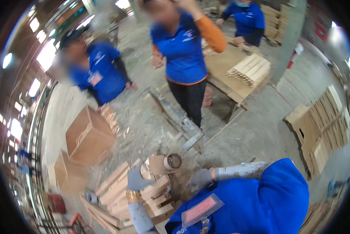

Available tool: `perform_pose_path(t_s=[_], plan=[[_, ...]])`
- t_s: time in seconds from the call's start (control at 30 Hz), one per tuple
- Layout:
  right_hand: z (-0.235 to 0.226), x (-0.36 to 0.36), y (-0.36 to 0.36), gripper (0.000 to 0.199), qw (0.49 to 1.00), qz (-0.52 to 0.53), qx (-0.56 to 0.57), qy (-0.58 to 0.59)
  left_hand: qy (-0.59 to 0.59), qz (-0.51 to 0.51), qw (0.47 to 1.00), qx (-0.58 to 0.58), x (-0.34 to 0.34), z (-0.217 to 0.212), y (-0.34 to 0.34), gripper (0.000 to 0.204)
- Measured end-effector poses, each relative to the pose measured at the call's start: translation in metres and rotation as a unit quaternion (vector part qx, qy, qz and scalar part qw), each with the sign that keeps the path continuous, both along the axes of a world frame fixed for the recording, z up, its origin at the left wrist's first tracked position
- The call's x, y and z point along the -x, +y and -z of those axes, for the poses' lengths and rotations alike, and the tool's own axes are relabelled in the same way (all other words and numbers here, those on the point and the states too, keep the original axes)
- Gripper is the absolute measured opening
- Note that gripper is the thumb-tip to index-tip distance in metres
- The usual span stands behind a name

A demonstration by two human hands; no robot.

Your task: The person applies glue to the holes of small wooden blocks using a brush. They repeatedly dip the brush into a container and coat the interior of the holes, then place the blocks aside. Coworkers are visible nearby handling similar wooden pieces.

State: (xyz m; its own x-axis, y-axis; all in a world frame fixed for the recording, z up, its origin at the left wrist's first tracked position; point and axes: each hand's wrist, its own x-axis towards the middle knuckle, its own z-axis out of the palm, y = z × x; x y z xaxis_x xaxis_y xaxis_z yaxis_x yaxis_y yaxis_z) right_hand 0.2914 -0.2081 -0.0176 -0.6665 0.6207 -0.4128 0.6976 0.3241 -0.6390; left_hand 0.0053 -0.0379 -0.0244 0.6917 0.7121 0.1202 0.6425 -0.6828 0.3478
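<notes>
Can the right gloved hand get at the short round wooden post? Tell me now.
Probably yes. The right hand hangs just beside the short round wooden post, with nothing showing between them; the left hand rests on the pale wooden blocks at its other side.

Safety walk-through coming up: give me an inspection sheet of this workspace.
Surface: concrete floor, dusty, with wood scraps.
Job's things: stack of short wood blocks; a brown paper-wrapped roll lies on it.
Clutter: cardboard boxes to the left; wood slats piled to the right.
Grips: left hand, gloved, rests on the blocks; right hand, gloved, beside the stack, grip unclear.
Cables: nothing seen.
Surroundings: three people in blue shirts stand nearby; a bench carries a bundle of wood sticks.
</notes>
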Motion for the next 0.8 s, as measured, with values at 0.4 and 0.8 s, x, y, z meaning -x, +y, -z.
perform_pose_path(t_s=[0.4,0.8], plan=[[-0.064,0.006,0.053,0.042,0.975,0.086,-0.045,0.198,-0.014,-0.092,0.996,0.001,-0.012,-0.039,-0.005,0.079],[-0.002,0.088,0.156,0.053,0.975,0.115,-0.173,0.079,0.056,-0.11,0.991,0.049,-0.018,-0.059,-0.005,0.066]])
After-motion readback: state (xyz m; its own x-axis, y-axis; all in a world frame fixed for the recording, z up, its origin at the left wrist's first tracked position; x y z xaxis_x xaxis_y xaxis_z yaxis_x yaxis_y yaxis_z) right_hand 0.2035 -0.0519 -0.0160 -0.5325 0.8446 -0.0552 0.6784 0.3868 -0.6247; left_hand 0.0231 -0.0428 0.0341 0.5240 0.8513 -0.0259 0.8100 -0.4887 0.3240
